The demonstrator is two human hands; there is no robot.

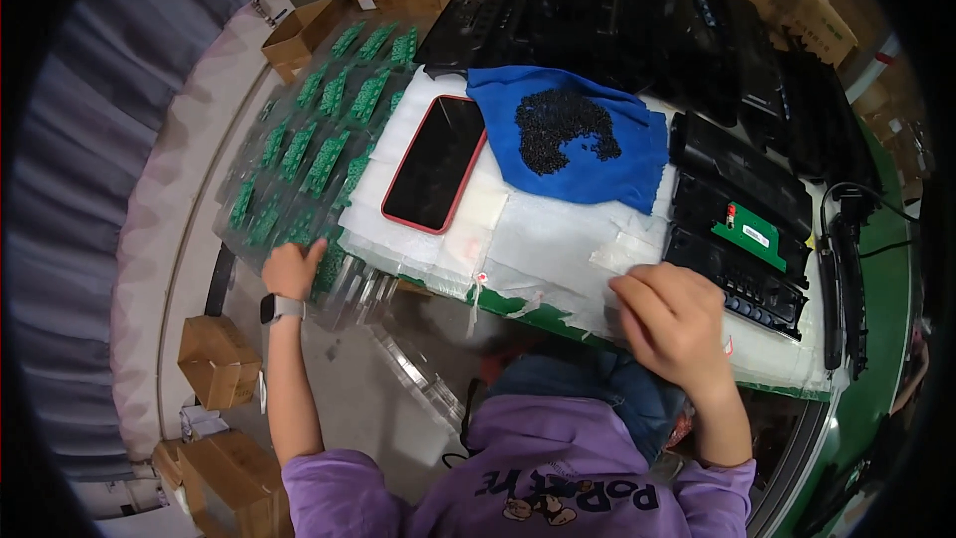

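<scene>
Reaching left hand (291,269) to clear tray (299,154) of green circuit boards (327,161); right hand (672,324) on bench (558,249).
Tray lies ahead of the left hand, long axis running away toward the cartons; fingers loosely curled on its near edge, gripping nothing. Right hand: fingers bent, pressing the white plastic sheet (538,244) beside the black housing (742,224).

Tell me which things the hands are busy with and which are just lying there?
In use:
left hand on the clear tray of green circuit boards
right hand beside the black plastic housing

Lying about:
phone in a red case
blue cloth with small black parts
cardboard boxes
</scene>
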